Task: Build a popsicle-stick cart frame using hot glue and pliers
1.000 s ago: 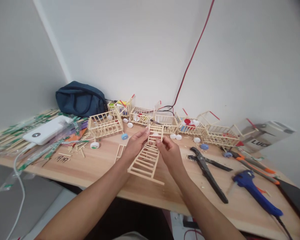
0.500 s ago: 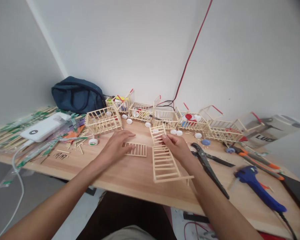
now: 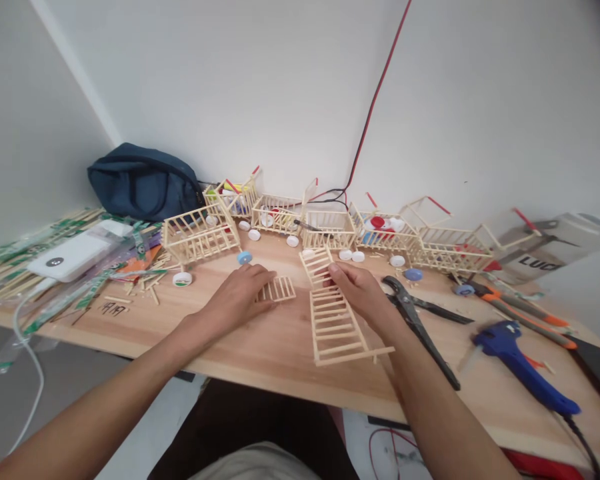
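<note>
My left hand is closed on the left end of a small ladder-like panel of wooden sticks, thumb along its near side and fingers at its far side. The panel lies at or just above the tabletop; I cannot tell which. In my right hand, pinched between thumb and fingers near its upper part, is a bent slatted frame of wooden sticks. Its longer section slopes toward me and ends in a crosswise stick. Behind it stands a miniature stick shopping cart, one of several in a row.
A blue hot glue gun, black pliers and orange-handled cutters lie at right. A white device rests on bagged sticks at left, before a blue pouch. A wheeled stick basket stands nearby.
My left hand has closed on the small panel, which now sits slightly higher and turned. The right hand still holds the bent frame. The whole view has shifted a little.
</note>
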